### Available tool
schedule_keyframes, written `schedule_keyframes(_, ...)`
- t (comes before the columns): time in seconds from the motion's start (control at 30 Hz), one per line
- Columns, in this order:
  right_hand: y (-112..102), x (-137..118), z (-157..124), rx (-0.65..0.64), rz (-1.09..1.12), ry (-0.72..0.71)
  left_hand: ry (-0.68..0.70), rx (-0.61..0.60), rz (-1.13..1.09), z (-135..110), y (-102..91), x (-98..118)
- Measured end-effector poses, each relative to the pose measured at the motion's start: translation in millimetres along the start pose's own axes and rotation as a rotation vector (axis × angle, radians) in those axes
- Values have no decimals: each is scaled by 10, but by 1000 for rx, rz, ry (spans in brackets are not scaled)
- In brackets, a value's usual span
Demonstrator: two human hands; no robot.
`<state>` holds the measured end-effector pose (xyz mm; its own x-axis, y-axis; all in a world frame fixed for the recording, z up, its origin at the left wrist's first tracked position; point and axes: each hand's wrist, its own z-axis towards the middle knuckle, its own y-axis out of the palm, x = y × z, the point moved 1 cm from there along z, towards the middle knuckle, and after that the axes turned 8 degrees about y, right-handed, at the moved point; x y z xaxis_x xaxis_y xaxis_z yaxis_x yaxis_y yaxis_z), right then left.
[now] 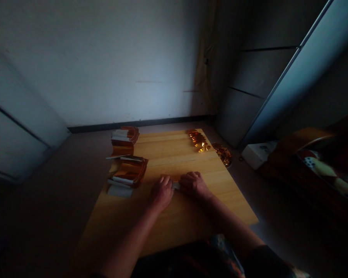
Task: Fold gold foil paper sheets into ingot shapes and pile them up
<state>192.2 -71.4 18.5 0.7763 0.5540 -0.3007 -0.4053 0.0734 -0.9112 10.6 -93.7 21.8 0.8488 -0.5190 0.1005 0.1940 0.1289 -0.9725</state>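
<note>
Both hands meet over a small sheet of foil paper (pixel 176 185), orange-gold on its far part and pale on the near part, lying on the wooden table (pixel 168 227). My left hand (pixel 162 192) has its fingers curled on the sheet's left end. At the right end, the bent fingers of my right hand (pixel 195 185) press on it, hiding that edge. To the left lie stacks of the same orange and white paper (pixel 129 172), with another stack (pixel 124 135) behind. A row of shiny folded gold foil pieces (pixel 197 139) stands near the far right corner.
Beyond the table's right edge, a container of more gold foil pieces (pixel 223 154) sits low by the floor. A white box (pixel 256 154) and a wooden chair (pixel 304 139) with cloth are farther right. A pale wall (pixel 127 69) rises behind the table.
</note>
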Motion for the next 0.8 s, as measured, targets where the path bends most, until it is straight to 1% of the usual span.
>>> schedule_keyframes(0.13, 75, 22, 44, -11, 43, -41, -8, 1, -26, -28, 19, -7)
schedule_keyframes(0.33, 181, 107, 156, -28, 124, -8, -29, 14, -11, -80, 26, 11)
schedule_keyframes(0.4, 189, 137, 188, -44, 151, 1, -39, 39, 12, -96, 53, 15)
schedule_keyframes(0.57, 183, 168, 245, -94, 190, 43, -28, 150, 34, -111, 112, 22)
schedule_keyframes(0.63, 180, 161, 256, -102, 198, 58, -23, 159, 37, -114, 109, 22)
schedule_keyframes(0.8, 152, 105, 263, -111, 165, 96, -2, 135, 24, -142, 82, 6)
